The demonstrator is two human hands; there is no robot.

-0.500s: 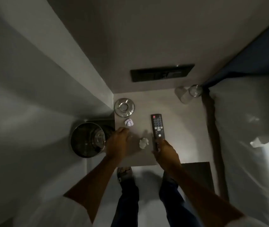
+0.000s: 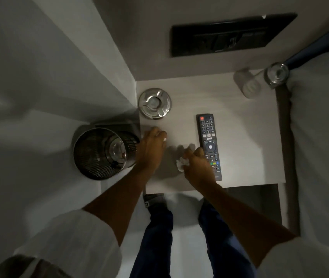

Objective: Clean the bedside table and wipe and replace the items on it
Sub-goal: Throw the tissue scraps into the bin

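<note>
The bedside table (image 2: 239, 149) stands in the corner between wall and bed, its pale top seen from above. Left of it, on the floor, sits a dark mesh waste bin (image 2: 103, 153). A round metal ashtray (image 2: 154, 103) rests at the table's back left corner. In front of it the left hand (image 2: 151, 149) is closed, a bit of white showing at its fingertips. The right hand (image 2: 196, 167) grips a crumpled white tissue (image 2: 182, 163), just beside the black remote control (image 2: 209, 145). Two clear glasses (image 2: 259, 80) stand at the back right corner.
</note>
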